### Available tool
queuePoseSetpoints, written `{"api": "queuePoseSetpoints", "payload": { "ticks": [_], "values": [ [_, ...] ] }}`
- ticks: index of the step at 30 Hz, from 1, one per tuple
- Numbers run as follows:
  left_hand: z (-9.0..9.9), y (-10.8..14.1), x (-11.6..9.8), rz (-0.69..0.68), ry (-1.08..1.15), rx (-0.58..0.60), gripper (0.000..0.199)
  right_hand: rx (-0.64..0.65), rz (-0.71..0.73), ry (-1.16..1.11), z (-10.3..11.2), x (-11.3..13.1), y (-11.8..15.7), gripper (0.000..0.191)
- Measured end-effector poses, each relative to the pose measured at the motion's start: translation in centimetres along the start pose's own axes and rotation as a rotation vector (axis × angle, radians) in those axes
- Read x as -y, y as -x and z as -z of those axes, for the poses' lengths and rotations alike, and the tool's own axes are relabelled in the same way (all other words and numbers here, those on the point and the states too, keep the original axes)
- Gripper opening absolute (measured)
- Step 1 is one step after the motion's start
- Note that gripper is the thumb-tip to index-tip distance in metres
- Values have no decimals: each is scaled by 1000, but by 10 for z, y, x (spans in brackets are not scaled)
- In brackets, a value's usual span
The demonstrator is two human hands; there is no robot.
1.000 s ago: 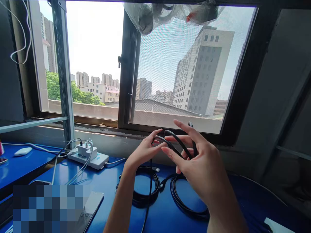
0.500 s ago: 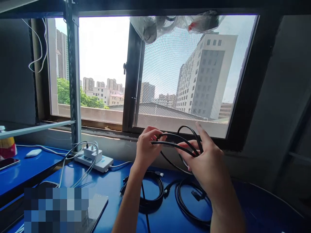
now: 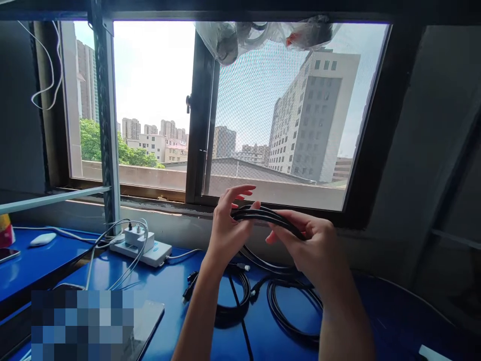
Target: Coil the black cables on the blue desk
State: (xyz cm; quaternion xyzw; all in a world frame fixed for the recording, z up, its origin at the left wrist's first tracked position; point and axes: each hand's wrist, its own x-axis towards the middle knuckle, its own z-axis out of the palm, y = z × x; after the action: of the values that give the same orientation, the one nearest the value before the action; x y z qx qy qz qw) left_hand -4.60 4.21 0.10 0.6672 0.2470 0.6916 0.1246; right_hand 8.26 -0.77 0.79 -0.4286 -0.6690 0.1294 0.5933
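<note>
A black cable [image 3: 263, 215] hangs in loose loops between my hands, above the blue table. My left hand [image 3: 233, 223] holds the left end of the loops in the crook of its thumb, its fingers raised and partly spread above them. My right hand [image 3: 311, 245] grips the strands on the right between thumb and curled fingers. Lower loops of this cable drop behind my right hand, and one strand trails down over the table. Below my hands lie two more coiled black cables, one at the left [image 3: 240, 313] and one at the right [image 3: 276, 313], partly hidden by my forearms.
A white power strip [image 3: 158, 254] with plugged-in chargers stands at the table's back left. A flat dark device [image 3: 152, 326] lies at front left, beside a blurred patch. A metal shelf post [image 3: 107, 125] rises before the window. A white mouse [image 3: 42, 239] sits far left.
The strands between my hands have come together into a tighter bundle. My left fingers have lifted off the cable, and my right index finger has folded down onto it.
</note>
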Motion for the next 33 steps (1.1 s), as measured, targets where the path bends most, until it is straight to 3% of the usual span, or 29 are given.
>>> {"api": "queuePoseSetpoints", "payload": {
  "ticks": [6,10,16,20,23,28,30,33],
  "values": [
    [5,-1,3,53,250,165,35,-103,2,-48,-1,1,0,24],
    [0,-1,1,143,326,130,31,-153,-15,-123,-5,8,5,23],
    [-13,-4,14,396,361,-3,26,-468,-36,-331,-10,12,4,29],
    [-16,-3,19,506,316,75,41,-631,-11,-466,-12,6,-3,34],
    [-13,-1,21,542,400,88,50,-564,-29,-439,-15,-7,-11,35],
    [7,-4,22,564,496,-37,56,-327,-102,-53,-12,-35,-22,55],
    [13,-5,20,550,436,-102,54,-277,-55,37,-12,-41,-23,65],
    [16,-5,11,455,248,-140,46,-212,84,109,-14,-42,-20,61]
  ]
}}
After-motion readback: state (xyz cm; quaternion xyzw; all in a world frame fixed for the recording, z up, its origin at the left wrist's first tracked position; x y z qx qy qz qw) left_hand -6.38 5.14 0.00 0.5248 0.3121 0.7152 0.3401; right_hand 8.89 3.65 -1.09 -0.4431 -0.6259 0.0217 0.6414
